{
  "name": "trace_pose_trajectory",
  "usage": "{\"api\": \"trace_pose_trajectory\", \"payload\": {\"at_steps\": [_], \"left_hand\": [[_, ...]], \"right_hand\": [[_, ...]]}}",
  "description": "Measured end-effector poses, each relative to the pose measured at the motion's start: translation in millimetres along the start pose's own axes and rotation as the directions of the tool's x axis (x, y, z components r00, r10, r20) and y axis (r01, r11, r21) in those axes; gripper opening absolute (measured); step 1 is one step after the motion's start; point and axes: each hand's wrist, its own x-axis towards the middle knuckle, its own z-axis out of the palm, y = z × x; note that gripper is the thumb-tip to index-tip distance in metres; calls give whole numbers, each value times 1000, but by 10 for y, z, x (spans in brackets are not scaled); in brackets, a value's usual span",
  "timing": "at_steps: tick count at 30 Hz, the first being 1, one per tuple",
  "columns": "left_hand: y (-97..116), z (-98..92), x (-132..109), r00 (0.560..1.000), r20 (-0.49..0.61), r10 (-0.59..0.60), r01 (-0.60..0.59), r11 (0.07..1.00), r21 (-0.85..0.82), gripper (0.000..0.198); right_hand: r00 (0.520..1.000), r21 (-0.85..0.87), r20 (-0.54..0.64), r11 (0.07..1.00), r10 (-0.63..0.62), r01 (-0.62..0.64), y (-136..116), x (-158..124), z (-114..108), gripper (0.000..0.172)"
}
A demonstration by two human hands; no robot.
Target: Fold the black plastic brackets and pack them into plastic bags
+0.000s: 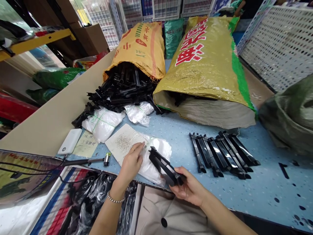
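My right hand [187,187] is closed around the near end of long black plastic parts [166,166], which look like a pair laid together and tilt over the bags. My left hand [132,161] has its fingers drawn together at the upper left edge of a stack of clear plastic bags [153,174]. Beneath that hand lies a white board [117,138] with small brownish specks on it. To the right, several matching black parts [222,155] lie side by side in a slanted row.
Black parts [122,88] spill from an orange woven sack [144,45]; a yellow-green sack [202,65] lies beside it. Two tied bag bundles [102,124] [139,112], a white power bank [70,141], a screwdriver [83,162] and a battery [107,159] are on the blue table [269,192].
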Motion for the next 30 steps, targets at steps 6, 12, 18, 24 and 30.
{"api": "trace_pose_trajectory", "payload": {"at_steps": [6,12,18,24,30], "left_hand": [[517,33,-375,935,158,318,-310,948,-73,66],[469,159,-550,957,-47,287,-290,950,-114,62],[419,370,-582,911,-257,323,-319,946,61,67],[721,388,-745,848,-49,527,-528,849,-2,72],[785,62,-750,931,205,301,-266,946,-183,65]], "right_hand": [[979,102,205,994,2,-24,4,51,27,47],[944,273,285,958,-167,87,63,-63,128,52],[912,264,360,959,-195,101,104,-124,143,59],[869,-378,-129,834,-478,402,14,-217,207,38],[875,-832,185,403,-448,382,137,-334,373,61]]}}
